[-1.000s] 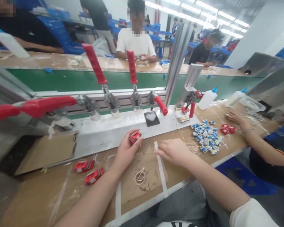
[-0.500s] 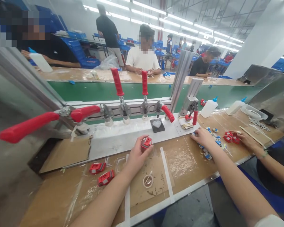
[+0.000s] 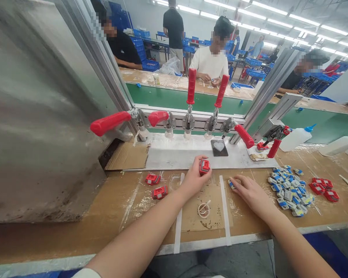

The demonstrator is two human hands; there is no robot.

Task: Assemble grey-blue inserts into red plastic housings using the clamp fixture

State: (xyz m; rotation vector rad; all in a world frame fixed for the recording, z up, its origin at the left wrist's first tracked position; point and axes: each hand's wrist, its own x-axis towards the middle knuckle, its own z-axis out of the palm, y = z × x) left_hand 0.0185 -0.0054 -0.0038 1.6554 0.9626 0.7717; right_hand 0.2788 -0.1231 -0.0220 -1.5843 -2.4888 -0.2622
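My left hand (image 3: 193,178) is closed on a small red part (image 3: 204,166) held just in front of the white fixture plate (image 3: 174,156). My right hand (image 3: 249,192) rests on the cardboard worktop, its fingertips pinched on a small blue-and-white piece (image 3: 231,184). A pile of the same blue-and-white pieces (image 3: 288,189) lies to the right of that hand. A black tile with a white heart (image 3: 219,147) sits on the fixture plate under a row of red-handled toggle clamps (image 3: 190,87).
Two red parts (image 3: 156,185) lie left of my left hand, and more red parts (image 3: 324,187) at far right. A small glue cap with a stick (image 3: 203,209) sits between my arms. A glue bottle (image 3: 295,137) stands at right. Other people work beyond the green conveyor (image 3: 174,100).
My right hand reached out to the pile of blue-and-white pieces and has come back toward the middle with one piece. The camera swung left. My left hand kept hold of the red part.
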